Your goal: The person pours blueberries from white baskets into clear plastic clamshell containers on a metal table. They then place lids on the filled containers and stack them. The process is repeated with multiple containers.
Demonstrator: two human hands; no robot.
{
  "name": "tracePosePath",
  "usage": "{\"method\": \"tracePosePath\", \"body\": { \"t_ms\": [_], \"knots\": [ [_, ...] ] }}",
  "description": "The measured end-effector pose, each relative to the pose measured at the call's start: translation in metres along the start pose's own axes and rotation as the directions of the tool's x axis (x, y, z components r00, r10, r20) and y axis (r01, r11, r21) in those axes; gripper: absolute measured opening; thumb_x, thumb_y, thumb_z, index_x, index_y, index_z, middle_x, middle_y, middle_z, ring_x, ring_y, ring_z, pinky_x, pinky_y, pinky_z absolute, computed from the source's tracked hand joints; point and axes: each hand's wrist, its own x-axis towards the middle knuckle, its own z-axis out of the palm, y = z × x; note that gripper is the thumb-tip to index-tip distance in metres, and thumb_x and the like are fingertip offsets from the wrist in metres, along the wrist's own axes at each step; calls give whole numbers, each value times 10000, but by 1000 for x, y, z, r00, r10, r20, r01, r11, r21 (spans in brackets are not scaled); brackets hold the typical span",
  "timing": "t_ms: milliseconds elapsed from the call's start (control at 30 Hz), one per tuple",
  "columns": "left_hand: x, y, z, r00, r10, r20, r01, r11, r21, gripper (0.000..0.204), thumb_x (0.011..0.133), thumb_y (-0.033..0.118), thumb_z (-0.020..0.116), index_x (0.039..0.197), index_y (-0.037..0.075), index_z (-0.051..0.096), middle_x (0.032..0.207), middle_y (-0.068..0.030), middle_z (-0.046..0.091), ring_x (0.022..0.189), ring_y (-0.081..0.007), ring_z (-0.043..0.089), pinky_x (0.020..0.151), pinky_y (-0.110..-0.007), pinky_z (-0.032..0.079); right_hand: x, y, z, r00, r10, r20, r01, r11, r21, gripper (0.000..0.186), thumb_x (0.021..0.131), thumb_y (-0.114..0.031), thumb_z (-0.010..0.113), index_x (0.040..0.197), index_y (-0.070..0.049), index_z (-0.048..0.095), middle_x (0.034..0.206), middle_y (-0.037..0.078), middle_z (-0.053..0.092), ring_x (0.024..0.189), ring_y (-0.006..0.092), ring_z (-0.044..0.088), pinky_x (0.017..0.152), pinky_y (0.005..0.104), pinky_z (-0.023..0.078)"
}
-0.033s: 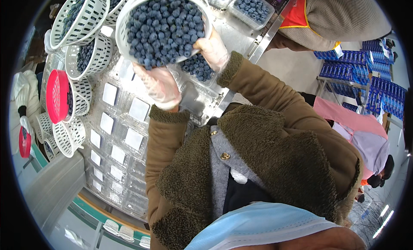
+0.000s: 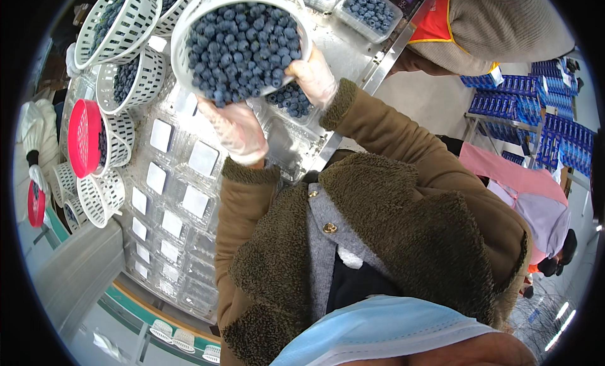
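A white basket [image 2: 178, 58] heaped with blueberries [image 2: 242, 48] is tilted toward me at the top of the view. My left hand [image 2: 236, 130], in a clear glove, supports its near lower side. On the right side my right hand [image 2: 315, 77], gloved too, grips the rim with the thumb near the berries. Just under the tilted basket sits a clear plastic punnet [image 2: 309, 119] with blueberries in it; the basket partly hides it. Fingers of both hands are partly out of sight behind the basket.
Rows of clear punnets with white pads [image 2: 202, 158] cover the metal table to the left. Several white slotted baskets [image 2: 148, 76], one beside a red basket [image 2: 84, 139], line the far left. A filled punnet [image 2: 368, 14] stands upper right, near a co-worker's grey hat [image 2: 504, 26].
The basket and both hands have shifted very slightly down and to the right. My grip on the basket is the same.
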Motion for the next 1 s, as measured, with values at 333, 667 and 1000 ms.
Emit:
{"method": "tracePosePath", "body": {
  "t_ms": [333,667,1000],
  "knots": [
    [-67,56,3,876,-455,-160,252,714,-654,583,875,440,460,1313,74,339,1326,-101,359,1201,-239,348,1014,-383,275,-66,10,-16,971,-31,237,17,998,62,807,728,-162,614,1385,-69,155,1248,82,421,1032,139,474,779,235,444],
    [-86,36,0,877,-347,-333,111,819,-562,574,889,431,428,1317,63,327,1333,-121,346,1202,-240,351,1020,-381,273,-77,22,-19,965,65,253,-56,997,-44,892,605,124,324,1422,-127,66,1340,74,346,1130,124,396,828,177,399],
    [-58,47,-11,823,-416,-387,335,905,-262,533,915,338,438,1312,14,294,1297,-156,371,1127,-235,409,991,-325,313,-62,9,0,985,56,160,-39,993,-108,868,628,88,403,1416,-130,110,1241,102,420,843,126,508,679,184,464]
  ]
}}
